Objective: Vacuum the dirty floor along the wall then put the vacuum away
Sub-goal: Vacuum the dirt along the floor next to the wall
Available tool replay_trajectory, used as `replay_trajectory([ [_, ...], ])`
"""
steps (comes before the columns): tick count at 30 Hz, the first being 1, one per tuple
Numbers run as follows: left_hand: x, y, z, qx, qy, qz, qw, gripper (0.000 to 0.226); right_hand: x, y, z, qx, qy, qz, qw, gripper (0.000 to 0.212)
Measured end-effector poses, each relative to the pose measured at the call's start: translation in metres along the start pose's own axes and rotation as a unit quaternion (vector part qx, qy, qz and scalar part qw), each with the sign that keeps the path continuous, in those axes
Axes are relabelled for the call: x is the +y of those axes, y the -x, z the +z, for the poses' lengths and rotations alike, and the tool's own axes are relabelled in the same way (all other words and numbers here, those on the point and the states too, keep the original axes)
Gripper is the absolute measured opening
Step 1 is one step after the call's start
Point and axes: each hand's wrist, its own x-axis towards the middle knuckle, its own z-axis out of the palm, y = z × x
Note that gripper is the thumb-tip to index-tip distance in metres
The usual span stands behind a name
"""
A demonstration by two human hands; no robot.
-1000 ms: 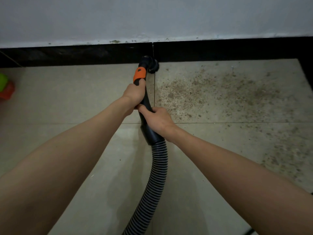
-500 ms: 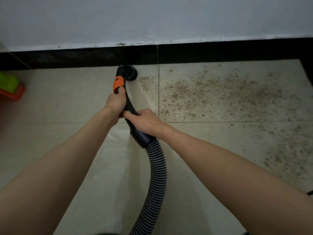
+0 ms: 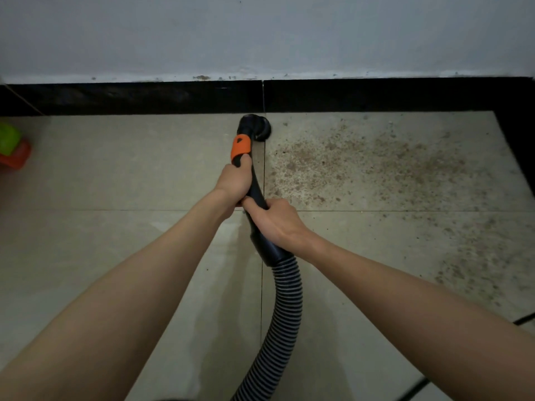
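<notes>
Both hands [image 3: 254, 204] around vacuum handle [image 3: 256, 186], nozzle [image 3: 256, 127] beside dirt [image 3: 362, 166].

A small plastic object, green on top and orange-red beneath [image 3: 11, 147], sits at the far left edge, cut off by the frame and blurred, resting on the pale tile just below the glossy black skirting strip [image 3: 130, 98]; what it is cannot be told. A thin black cable [image 3: 414, 390] runs diagonally across the lower right corner; another short dark stretch shows at the right edge.
</notes>
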Motion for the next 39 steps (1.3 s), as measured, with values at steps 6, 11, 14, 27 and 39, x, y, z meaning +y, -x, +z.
replay_trajectory([
  [6,-0.005,-0.004,-0.010,0.006,0.006,-0.013,1.000,0.051,-0.005,-0.002,0.009,0.002,0.023,-0.012,1.000,0.040],
  [11,-0.011,0.000,-0.031,0.033,0.026,-0.036,0.998,0.047,-0.015,-0.005,0.022,-0.031,0.052,-0.015,0.998,0.041],
  [14,-0.017,0.006,-0.042,0.043,0.042,-0.050,0.997,0.043,-0.017,-0.002,0.029,-0.053,0.069,-0.015,0.996,0.044],
  [27,-0.035,0.032,-0.039,-0.011,0.059,-0.067,0.996,0.047,-0.003,0.030,0.028,-0.038,0.122,-0.003,0.992,0.057],
  [39,-0.016,0.026,-0.021,-0.050,0.029,-0.049,0.997,0.047,-0.001,0.028,0.017,-0.001,0.070,0.006,0.998,0.053],
])
